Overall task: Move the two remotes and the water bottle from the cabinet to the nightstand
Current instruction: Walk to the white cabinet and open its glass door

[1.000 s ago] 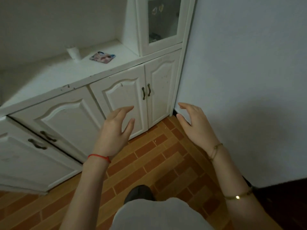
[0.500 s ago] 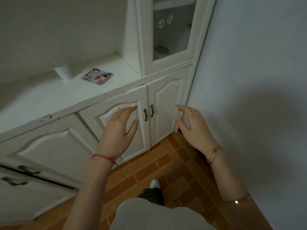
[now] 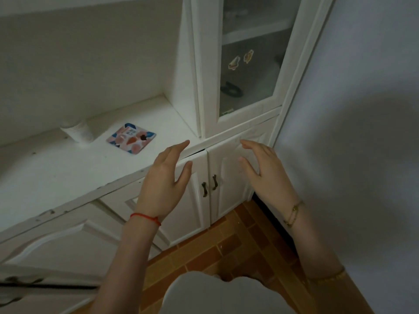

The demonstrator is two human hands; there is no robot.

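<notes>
Both hands are up in front of a white cabinet (image 3: pixel 68 177). The left hand (image 3: pixel 163 184) has a red string (image 3: pixel 145 217) around the wrist. Its fingers (image 3: pixel 176 150) are spread and loose, and they hold nothing. The fingertips hang over the front edge of the bench top. The right hand (image 3: pixel 265 175) wears thin gold bracelets (image 3: pixel 293 211) on the wrist. Its fingers (image 3: pixel 249 145) are spread and loose too, with nothing in them. It floats in front of the right lower door (image 3: pixel 229 200).

The two lower doors are shut. Two small dark handles (image 3: pixel 209 185) sit side by side between the hands.

On the bench top lies a square coaster (image 3: pixel 131 141) with pink, blue and orange shapes. Just beside it, to the left, stands a small white cup (image 3: pixel 78 131).

Above, on the right, is a tall glass door (image 3: pixel 251 55). Two little stickers (image 3: pixel 240 60) show on the glass. Behind the glass, on the lower shelf, lies something dark (image 3: pixel 231 89). It is too blurry to tell what it is.

The two remotes and the water bottle cannot be picked out anywhere. The floor (image 3: pixel 226 252) is brown brick tile. A pale wall (image 3: pixel 362 132) is on the right.
</notes>
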